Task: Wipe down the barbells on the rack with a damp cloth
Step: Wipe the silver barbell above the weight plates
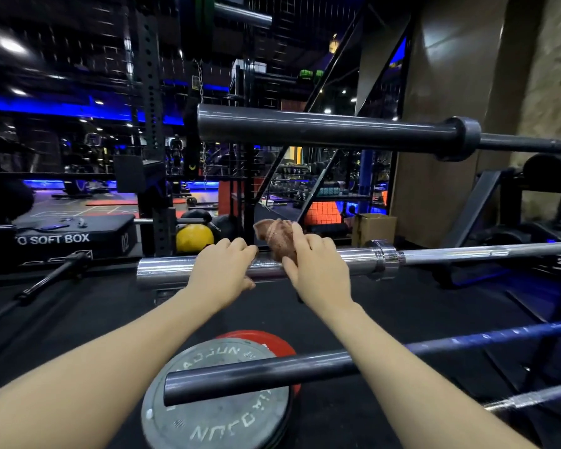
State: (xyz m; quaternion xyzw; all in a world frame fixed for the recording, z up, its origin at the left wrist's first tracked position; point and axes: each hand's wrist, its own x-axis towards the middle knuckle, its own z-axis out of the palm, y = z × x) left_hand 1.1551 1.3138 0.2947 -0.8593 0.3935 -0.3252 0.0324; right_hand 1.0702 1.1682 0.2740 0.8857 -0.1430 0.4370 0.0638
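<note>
Head view shows four barbells: a dark bar (321, 129) on top, a chrome bar (434, 256) in the middle, a blue bar (272, 372) nearest, and another (531, 395) at lower right. One cloth (279, 238) drapes the chrome sleeve, gripped by the right hand (314, 265); the left hand (221, 270) curls over the sleeve just beside it.

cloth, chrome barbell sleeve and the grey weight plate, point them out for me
cloth (277, 238), head view, on the bunched brown fabric above the right hand's fingers
chrome barbell sleeve (162, 270), head view, on the bare sleeve left of the left hand
grey weight plate (214, 419), head view, on its lettered face
</note>
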